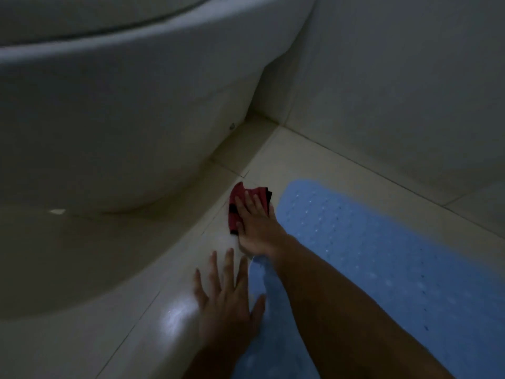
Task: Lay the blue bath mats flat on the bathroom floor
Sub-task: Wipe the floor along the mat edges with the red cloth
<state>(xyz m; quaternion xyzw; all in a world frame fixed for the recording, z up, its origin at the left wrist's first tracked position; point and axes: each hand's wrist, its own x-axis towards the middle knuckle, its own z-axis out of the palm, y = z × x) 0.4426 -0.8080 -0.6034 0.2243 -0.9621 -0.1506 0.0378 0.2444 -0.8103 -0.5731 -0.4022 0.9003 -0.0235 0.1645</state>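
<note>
One blue mat (pixel 369 255), forearm-crossed, cropped

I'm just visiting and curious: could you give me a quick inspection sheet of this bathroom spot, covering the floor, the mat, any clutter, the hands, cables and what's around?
Surface: glossy pale tiled floor, dimly lit.
Job's things: one blue bath mat lies on the floor, near edge hidden by the arm; no second mat seen.
Clutter: red cloth with black stripes, beside the mat's far end.
Hands: right hand presses flat on the red cloth; left hand is spread, fingers straight, at the mat's left edge.
Cables: nothing seen.
Surroundings: white toilet base at left, tiled wall behind.
</note>
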